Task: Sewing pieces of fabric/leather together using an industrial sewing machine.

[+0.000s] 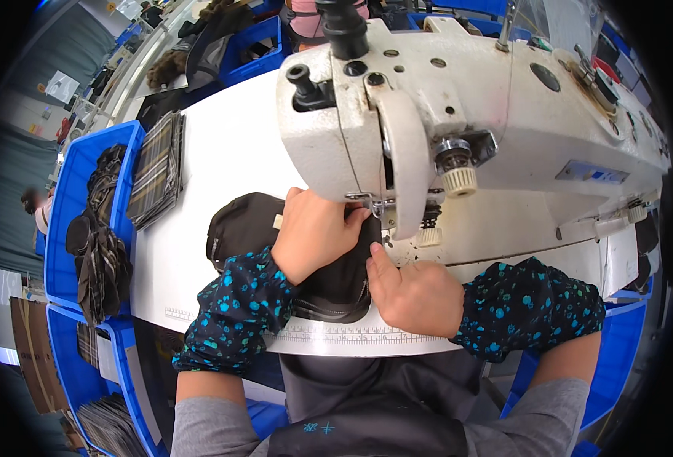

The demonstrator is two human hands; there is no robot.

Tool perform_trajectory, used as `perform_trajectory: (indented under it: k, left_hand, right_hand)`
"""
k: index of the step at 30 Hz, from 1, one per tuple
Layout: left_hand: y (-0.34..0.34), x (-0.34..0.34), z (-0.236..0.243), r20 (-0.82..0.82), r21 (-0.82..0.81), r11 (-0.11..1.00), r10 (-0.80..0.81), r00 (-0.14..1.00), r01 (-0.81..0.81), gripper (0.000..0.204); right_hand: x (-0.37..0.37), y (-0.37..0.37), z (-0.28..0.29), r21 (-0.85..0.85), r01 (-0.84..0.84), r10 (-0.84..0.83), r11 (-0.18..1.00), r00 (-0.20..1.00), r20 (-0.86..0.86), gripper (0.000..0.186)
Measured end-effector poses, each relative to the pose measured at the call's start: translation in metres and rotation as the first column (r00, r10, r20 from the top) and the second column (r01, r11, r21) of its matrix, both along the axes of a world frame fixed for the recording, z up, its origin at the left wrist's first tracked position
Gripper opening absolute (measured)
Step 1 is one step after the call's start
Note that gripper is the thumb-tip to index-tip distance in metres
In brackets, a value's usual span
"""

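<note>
One dark fabric piece (338, 280) lies on one white table (222, 141), edge by the presser foot (383, 208) | left hand (315, 234), half-curled, and right hand (418, 293), forefinger extended, others folded, rest on it, seemingly keeping that edge flat; I can't tell if either pinches | one sewing machine (481, 84) | near left, one plaid stack (157, 174), two blue bins (130, 164)

a stack of plaid cloth (157, 171) lies on the left side of the white desk (214, 145), just beside a blue bin (70, 190) with dark crumpled fabric (102, 274) draped over its near rim. a second blue bin (63, 362) nearby holds striped cloth (111, 423); beyond the desk, a person in pink (306, 21) is near a third blue bin (258, 70).
</note>
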State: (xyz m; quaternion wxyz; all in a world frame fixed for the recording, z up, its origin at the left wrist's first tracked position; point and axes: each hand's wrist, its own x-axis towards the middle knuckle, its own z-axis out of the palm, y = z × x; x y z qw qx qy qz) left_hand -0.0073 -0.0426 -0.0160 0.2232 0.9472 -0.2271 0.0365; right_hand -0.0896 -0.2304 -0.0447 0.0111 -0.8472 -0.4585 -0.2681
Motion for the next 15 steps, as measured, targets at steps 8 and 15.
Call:
perform_trajectory:
  k: [8, 15]
  left_hand:
    - [-0.002, 0.015, -0.014, 0.185, -0.049, 0.996, -0.059, 0.981, 0.069, 0.009]
    - [0.001, 0.020, -0.024, 0.190, -0.083, 0.993, -0.061, 0.980, 0.078, 0.008]
  right_hand:
    - [0.006, -0.003, 0.008, -0.072, 0.078, -0.081, 0.994, 0.996, -0.034, 0.029]
    - [0.009, -0.004, 0.007, -0.030, 0.058, -0.059, 0.998, 0.998, -0.035, 0.026]
